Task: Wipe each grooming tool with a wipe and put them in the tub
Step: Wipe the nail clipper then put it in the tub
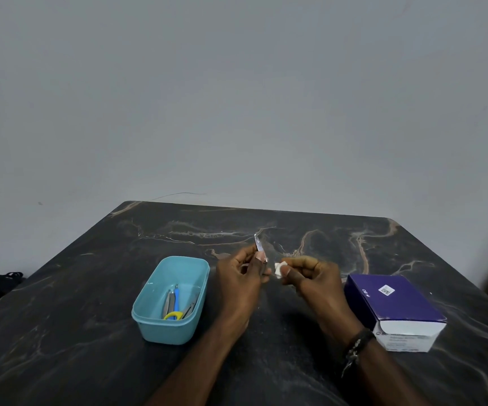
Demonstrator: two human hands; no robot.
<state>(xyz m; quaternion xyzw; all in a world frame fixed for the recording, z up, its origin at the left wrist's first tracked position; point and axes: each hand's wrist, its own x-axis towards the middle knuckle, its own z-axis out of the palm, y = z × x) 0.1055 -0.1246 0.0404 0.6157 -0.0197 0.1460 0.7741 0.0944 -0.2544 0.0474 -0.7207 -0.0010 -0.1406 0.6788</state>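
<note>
Fingers (258,260) of the left hand (238,276) are curling round a slim metal tool (258,244), pinching its lower end so that its long axis is standing nearly upright, the bare tip pointing up and slightly away from the person. Just beside them, to the right and a little lower, the right hand (310,273) is pinching a small folded white wipe (278,269) between thumb and forefinger; wipe and tool are looking close but apart. That gap is probably what the next stroke depends on: the wipe would need to come left and up onto the exposed blade, then run along its length. Left of and below the left hand, the blue tub (160,329) is sitting on the dark table (90,288), nearer that hand than the other, with several tools (175,306) lying inside. Right of the right hand is sitting 1 purple box (395,306).
</note>
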